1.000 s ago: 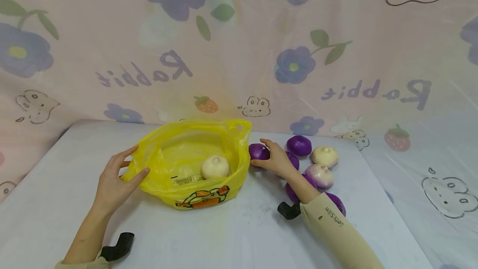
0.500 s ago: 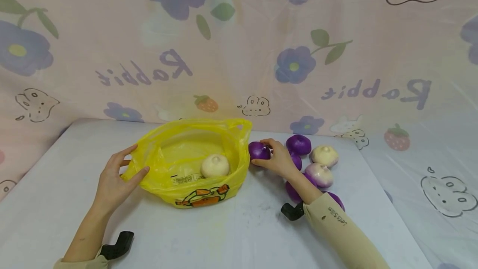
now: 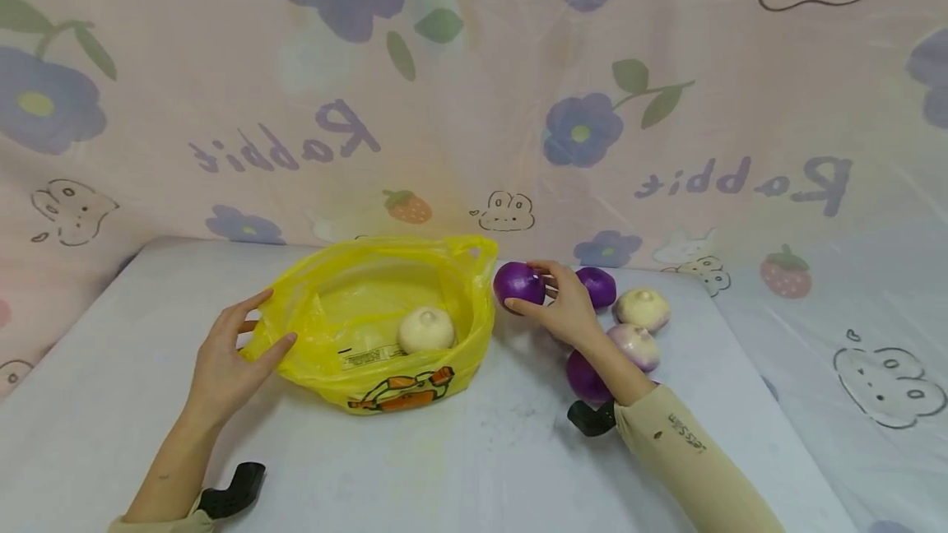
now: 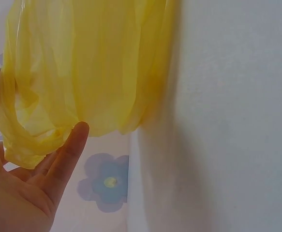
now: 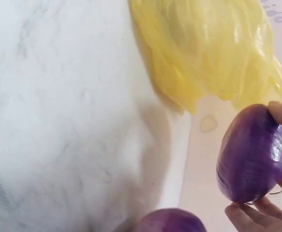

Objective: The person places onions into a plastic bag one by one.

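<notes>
In the head view, my right hand (image 3: 570, 307) holds a glossy purple onion (image 3: 518, 286) between thumb and fingers, just right of the bag's rim. The right wrist view shows this onion (image 5: 252, 154) raised off the table, fingers around its knobbed end. My left hand (image 3: 225, 360) holds the left corner of a yellow plastic bag (image 3: 415, 385), thumb on the near side and fingers toward the far side. The left wrist view shows the bag's corner (image 4: 29, 145) lying within that hand. Inside the wide-mouthed bag sits a whitish onion (image 3: 427, 330).
To the right lie more onions: a purple one (image 3: 598, 288) at the back, a cream one (image 3: 642, 309), a white-and-purple one (image 3: 637, 345) and a purple one (image 3: 585, 377) partly under the right forearm. A patterned curtain (image 3: 459, 105) hangs behind the white table (image 3: 444, 475).
My right hand has lifted the purple onion from the table beside the bag and drawn slightly right. The left hand and the bag stay in place.
</notes>
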